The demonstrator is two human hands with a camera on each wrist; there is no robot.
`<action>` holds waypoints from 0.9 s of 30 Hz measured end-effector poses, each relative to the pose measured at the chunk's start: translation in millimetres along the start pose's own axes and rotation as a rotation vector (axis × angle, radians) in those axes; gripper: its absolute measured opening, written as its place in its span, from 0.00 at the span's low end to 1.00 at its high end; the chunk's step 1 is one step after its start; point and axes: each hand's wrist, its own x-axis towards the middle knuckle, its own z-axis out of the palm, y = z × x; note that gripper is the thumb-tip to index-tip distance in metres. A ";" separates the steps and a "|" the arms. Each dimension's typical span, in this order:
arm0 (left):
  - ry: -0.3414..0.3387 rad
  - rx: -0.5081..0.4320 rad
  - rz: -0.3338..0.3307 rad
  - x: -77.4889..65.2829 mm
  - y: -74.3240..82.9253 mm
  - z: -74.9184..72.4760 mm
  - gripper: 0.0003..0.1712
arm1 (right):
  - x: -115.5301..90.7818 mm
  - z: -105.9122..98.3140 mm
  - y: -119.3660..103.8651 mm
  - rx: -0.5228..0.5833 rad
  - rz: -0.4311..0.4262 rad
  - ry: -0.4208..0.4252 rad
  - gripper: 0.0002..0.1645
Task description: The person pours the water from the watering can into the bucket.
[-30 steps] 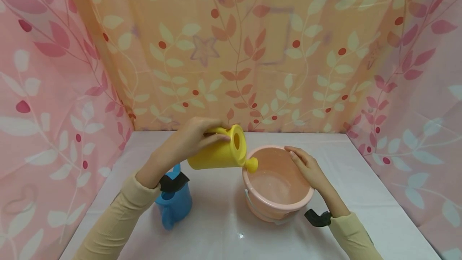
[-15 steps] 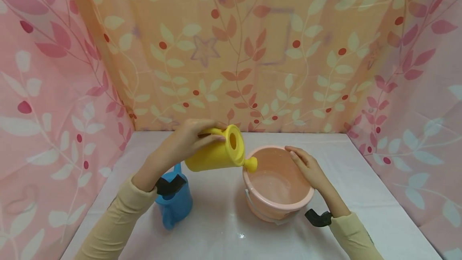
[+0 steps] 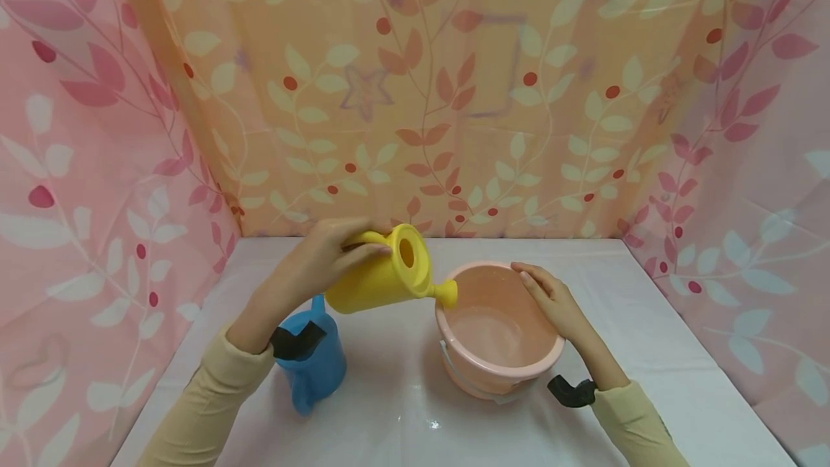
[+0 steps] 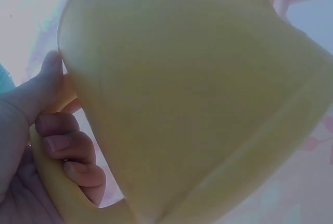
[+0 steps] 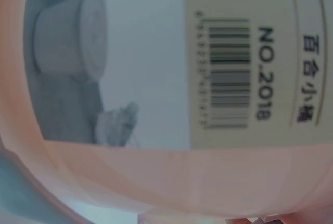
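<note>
My left hand [image 3: 333,254] grips the handle of a yellow watering can [image 3: 366,285]; in the left wrist view the fingers [image 4: 78,151] curl through the handle. The can is tilted on its side above the table, its round opening towards the right. Its spout head [image 3: 446,293] overlaps the left rim of a pink bucket [image 3: 506,371]. At the bucket's right rim, my right hand [image 3: 552,301] holds on, fingertips near the back. The bucket's label [image 5: 229,73] fills much of the right wrist view, where that hand is mostly out of sight.
A blue watering can [image 3: 327,362] stands on the white table [image 3: 402,388], partly behind the left wrist's black strap mount [image 3: 298,341]. Small shiny wet-looking spots lie in front of the bucket. Floral cloth [image 3: 415,92] encloses the table at the back and sides.
My left hand and the yellow watering can have shifted left and slightly down, drawing the spout head back towards the bucket's left rim. My right hand and the bucket stay in place.
</note>
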 end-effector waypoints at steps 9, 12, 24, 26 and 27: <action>0.051 0.039 -0.038 -8.7 -5.2 -1.2 0.12 | -0.9 0.0 -7.9 -0.011 0.009 0.007 0.22; 0.060 0.038 -0.069 -12.8 -8.2 -1.1 0.11 | -0.7 0.3 -6.8 -0.016 0.008 0.008 0.22; 0.229 0.044 -0.211 -35.6 -29.8 -1.0 0.12 | 4.2 3.5 31.8 -0.007 -0.001 0.010 0.23; 0.272 0.042 -0.225 -39.6 -35.2 -1.4 0.11 | 4.1 3.4 33.3 -0.008 -0.003 0.013 0.23; 0.293 0.039 -0.230 -41.7 -37.4 -1.8 0.10 | 4.0 3.2 33.5 -0.009 -0.004 0.014 0.23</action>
